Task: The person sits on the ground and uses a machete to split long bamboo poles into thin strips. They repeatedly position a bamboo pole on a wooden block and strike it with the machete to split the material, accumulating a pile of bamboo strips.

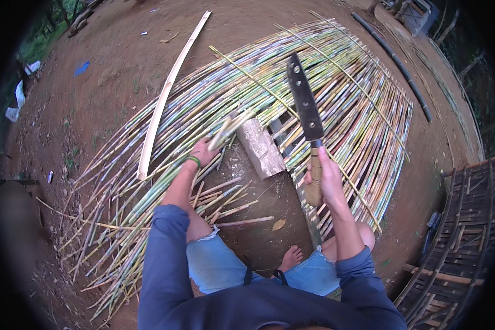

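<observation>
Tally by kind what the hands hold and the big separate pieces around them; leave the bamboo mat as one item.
Knife, in right hand: 1
Bamboo stick, in left hand: 1
Wooden chopping block: 1
Long pale split plank: 1
Mat of bamboo strips: 1
Black pipe: 1
Total: 6

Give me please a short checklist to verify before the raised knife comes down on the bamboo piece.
1. Right hand has a closed grip on the knife handle: ok.
2. Left hand holds the bamboo piece: ok.
3. Bamboo piece rests on the wooden block: not ok, it is beside it.
4. Left fingers away from the blade path: cannot tell.
5. Bare foot away from the block: ok.
</observation>
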Tool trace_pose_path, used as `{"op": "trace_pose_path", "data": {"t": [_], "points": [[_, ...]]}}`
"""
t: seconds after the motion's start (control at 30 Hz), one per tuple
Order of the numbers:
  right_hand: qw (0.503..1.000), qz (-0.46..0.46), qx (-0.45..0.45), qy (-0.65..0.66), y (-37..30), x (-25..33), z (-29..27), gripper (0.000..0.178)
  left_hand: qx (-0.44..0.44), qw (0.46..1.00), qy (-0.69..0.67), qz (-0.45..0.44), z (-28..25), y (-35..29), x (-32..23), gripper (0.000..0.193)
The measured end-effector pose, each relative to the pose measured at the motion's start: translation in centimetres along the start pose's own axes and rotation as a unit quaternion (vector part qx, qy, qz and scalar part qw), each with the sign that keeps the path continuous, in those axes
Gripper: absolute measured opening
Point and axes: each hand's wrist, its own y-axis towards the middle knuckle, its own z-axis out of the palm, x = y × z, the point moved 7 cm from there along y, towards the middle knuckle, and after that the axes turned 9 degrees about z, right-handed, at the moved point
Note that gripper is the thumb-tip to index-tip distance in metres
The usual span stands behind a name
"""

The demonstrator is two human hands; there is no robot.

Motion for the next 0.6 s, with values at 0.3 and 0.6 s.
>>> {"op": "trace_pose_path", "data": {"t": [0.3, 0.6], "points": [[0.995, 0.016, -0.057, 0.075, 0.0, -2.7, -4.3, 0.051, -0.134, 0.989, -0.065, -0.002, -19.3, -13.6, -5.6, 0.025], [0.975, 0.093, 0.019, -0.202, -0.5, -6.0, -0.6, 0.047, -0.302, 0.939, 0.087, 0.140, -27.9, -33.0, -12.7, 0.020]]}}
